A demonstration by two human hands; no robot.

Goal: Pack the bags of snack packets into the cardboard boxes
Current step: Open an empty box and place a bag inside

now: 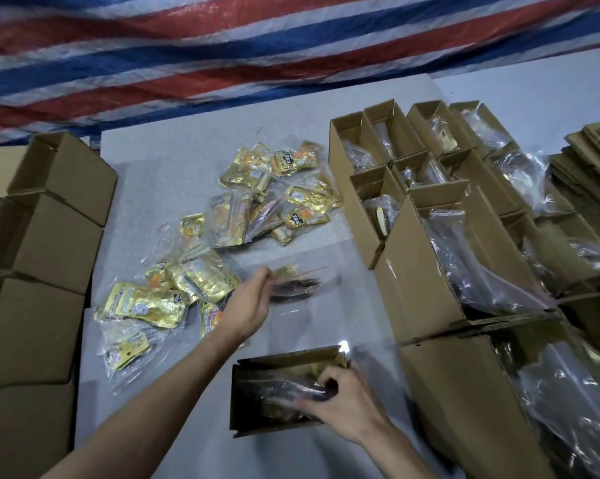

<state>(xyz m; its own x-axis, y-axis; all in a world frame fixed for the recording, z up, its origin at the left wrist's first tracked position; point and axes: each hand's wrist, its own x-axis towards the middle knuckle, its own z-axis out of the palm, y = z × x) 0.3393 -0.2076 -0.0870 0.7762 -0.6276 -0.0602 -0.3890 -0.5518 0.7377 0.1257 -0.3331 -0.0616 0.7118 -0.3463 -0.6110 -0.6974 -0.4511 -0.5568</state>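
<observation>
Left hand (pixel 248 307) reaching forward, arm outstretched, fingers blurred. Right hand (pixel 340 406) low and near, fingers curled, pinching.

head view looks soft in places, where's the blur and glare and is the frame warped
Head view: the left hand and the clear bag at its fingers are motion-smeared; a hard white glare spot sits on the open box rim near the right hand; sheen washes out the bags in the right-hand boxes; the wide lens bows the striped tarp and table edge.
</observation>
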